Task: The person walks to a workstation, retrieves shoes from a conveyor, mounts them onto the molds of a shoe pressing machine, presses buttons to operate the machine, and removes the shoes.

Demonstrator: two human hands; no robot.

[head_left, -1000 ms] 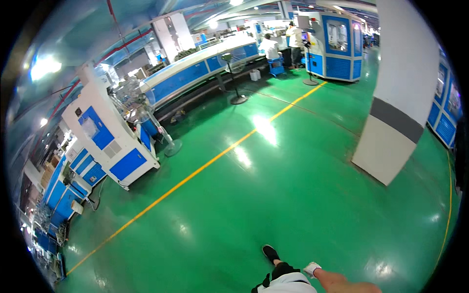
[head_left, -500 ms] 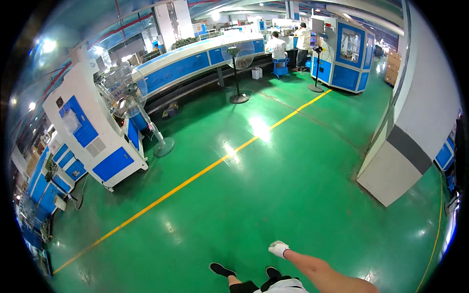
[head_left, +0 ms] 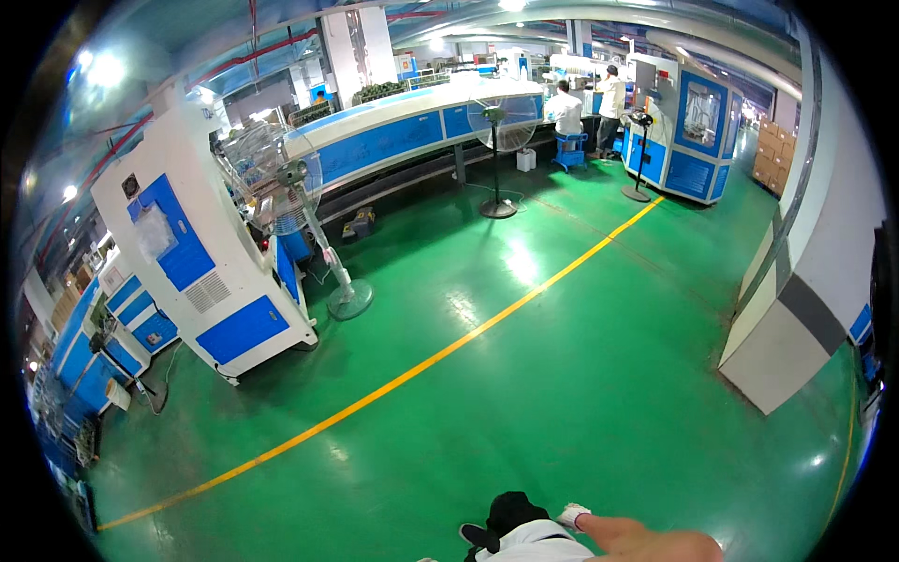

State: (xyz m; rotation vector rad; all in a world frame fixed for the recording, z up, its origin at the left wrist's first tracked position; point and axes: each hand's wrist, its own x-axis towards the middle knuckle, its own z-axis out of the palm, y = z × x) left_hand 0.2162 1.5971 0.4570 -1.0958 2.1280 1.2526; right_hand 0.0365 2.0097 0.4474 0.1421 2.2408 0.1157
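My right hand [head_left: 572, 515], in a white glove, hangs low at the bottom edge beside my body. Its fingers look curled in, and no object shows in them. Under it is the green floor [head_left: 637, 459]; the hand touches nothing that I can see. My left hand is out of sight. Below me appear my white top [head_left: 538, 536], dark shorts [head_left: 513, 508] and one dark shoe [head_left: 476, 535].
A yellow line [head_left: 449, 347] crosses the floor. Left stand a blue-white machine [head_left: 211, 272] and a pedestal fan [head_left: 348, 298]; another fan [head_left: 497, 208] is farther off. A pillar [head_left: 782, 347] rises at right. Two people [head_left: 567, 112] are by the far machines; cartons [head_left: 773, 155] are stacked beyond.
My view has shifted, so the machines and pillar sit farther right and a little lower. My right hand has swung back toward my body, nearer the bottom edge.
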